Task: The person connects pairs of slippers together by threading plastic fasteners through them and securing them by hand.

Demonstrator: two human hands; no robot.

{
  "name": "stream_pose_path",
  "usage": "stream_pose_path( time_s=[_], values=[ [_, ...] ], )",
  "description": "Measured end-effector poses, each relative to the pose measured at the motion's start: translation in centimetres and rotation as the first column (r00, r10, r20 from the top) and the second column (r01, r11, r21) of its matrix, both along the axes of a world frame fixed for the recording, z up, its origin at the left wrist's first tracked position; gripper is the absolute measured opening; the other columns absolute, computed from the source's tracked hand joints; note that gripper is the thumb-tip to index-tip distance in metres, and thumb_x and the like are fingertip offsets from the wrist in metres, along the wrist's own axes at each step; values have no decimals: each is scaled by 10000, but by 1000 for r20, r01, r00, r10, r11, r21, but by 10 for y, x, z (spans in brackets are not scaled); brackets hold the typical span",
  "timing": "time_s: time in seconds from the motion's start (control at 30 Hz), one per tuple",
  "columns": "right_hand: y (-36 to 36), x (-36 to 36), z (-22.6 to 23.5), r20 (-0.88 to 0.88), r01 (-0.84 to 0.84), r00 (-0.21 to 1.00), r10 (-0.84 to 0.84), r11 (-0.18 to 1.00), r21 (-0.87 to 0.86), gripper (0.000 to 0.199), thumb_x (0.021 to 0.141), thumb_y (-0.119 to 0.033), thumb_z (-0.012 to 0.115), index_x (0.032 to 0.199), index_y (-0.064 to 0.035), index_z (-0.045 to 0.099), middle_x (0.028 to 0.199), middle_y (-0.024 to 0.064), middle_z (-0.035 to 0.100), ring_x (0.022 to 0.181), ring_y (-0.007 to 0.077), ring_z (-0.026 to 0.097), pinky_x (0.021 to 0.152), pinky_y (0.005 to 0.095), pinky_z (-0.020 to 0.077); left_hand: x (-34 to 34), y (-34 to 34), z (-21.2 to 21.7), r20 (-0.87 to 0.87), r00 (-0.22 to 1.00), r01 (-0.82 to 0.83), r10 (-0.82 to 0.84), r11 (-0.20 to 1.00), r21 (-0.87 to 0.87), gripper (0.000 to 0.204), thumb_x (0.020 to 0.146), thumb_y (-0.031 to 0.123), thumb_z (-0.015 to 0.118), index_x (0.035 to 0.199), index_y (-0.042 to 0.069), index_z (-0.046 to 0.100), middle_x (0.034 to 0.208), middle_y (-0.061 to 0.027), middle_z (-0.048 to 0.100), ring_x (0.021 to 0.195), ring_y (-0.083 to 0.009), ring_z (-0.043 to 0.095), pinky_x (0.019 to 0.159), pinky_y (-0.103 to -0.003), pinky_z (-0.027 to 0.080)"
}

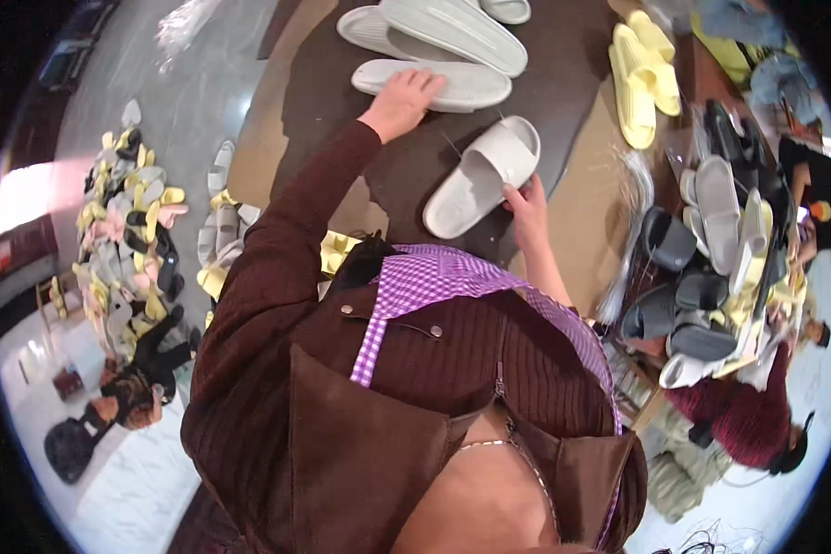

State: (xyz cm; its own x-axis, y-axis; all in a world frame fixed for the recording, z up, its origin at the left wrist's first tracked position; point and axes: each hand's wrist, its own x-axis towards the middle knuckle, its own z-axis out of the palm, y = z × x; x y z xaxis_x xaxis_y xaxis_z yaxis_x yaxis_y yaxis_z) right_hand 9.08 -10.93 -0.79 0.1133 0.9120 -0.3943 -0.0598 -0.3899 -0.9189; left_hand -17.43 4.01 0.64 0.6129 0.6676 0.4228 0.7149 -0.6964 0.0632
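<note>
White slide (480, 175) lies on the brown table (342, 102), its heel edge pinched by the right hand's (526, 208) fingers (512, 194), while the left hand (404, 100) rests flat, fingers together, on a pale sole (466, 85).

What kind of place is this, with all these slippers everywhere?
Probably a slipper workshop or packing room. The hands, left and right, handle white slides on a brown table, yellow pairs lie nearby, and a big heap covers the floor.

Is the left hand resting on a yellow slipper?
No, the left hand lies on a pale grey slipper; the yellow slippers sit apart, far right.
</note>
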Motion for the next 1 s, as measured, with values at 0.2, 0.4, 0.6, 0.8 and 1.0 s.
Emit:
stream_pose_path(
  time_s=[0.2, 0.4, 0.6, 0.8, 1.0],
  values=[
    [-1, 0, -1, 54, -11, 999, 4, 992, 129, 684, 777, -105, 639, 1333, 35, 267, 1081, 143, 549, 932, 185, 547, 770, 284, 460, 25, -9, 28, 244, 940, -97, 238, 872, -479, 493, 729, 159, 649, 1164, 3, 475, 1048, -173, 547, 1006, -310, 526, 864, -406, 428],
    [12, 17, 0, 229, 6, 972, -41, 989, 148, 652, 777, -61, 635, 1319, 47, 289, 1080, 157, 555, 939, 189, 559, 809, 300, 462, 32, -37, 29, 522, 527, 513, 670, 238, -825, 549, 770, 253, 660, 1163, -72, 455, 1047, -159, 577, 1024, -184, 530, 876, -322, 427],
    [6, 39, -11, 183, 17, 982, -42, 991, 131, 574, 786, -65, 610, 1282, 65, 352, 1116, 145, 548, 975, 185, 551, 838, 292, 449, 14, -12, 7, 521, 585, 92, 622, 588, -804, 378, 760, 213, 642, 1017, -42, 531, 892, -74, 582, 750, -168, 549, 671, -287, 454],
    [-3, 38, -25, 169, 28, 985, -44, 995, 93, 490, 801, -76, 591, 1234, 65, 409, 1111, 128, 548, 982, 186, 547, 857, 292, 440, -16, 73, 14, 580, 108, 413, 807, 494, -765, 318, 775, 231, 627, 991, 16, 534, 850, -51, 552, 689, -152, 532, 601, -277, 437],
    [-3, 51, -36, 42, 6, 999, -10, 996, 84, 427, 814, -60, 561, 1205, 57, 435, 1097, 112, 548, 986, 180, 536, 875, 289, 427, 28, 103, 9, 463, -168, 569, 870, 469, -676, 263, 772, 201, 639, 944, 34, 530, 820, -75, 537, 653, -198, 547, 538, -325, 450]
  ],
)
